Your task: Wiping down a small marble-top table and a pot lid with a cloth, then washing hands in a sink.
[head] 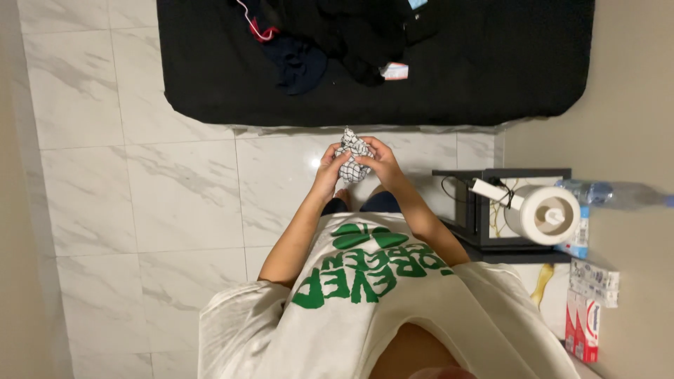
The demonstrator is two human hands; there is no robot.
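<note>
Floor (140, 196): pale marble tiles, filling the view from 7 to 10 o'clock.
Mattress (491, 63): black, along the top from 11 to 1 o'clock.
Clothes (330, 35): a dark heap on the mattress at 12 o'clock.
Left arm: my forearm runs up from my shirt toward 12 o'clock, elbow bent outward to the left.
Left hand (328, 167): raised in front of me, fingers curled and pinching the left side of the cloth.
Cloth (352, 156): small, white with a dark check, bunched up between both hands just above the centre, held over the floor just short of the mattress edge.
Right hand (378, 161): fingers curled around the right side of the cloth, thumb on top, touching the left hand.
Right arm: angled in from 4 o'clock, elbow bent.
Shirt (379, 309): white with green print, at 6 o'clock.
Stand (477, 210): black frame at 3 o'clock.
Roll (544, 214): white paper roll on the stand.
Bottle (597, 191): clear, lying just right of the roll.
</note>
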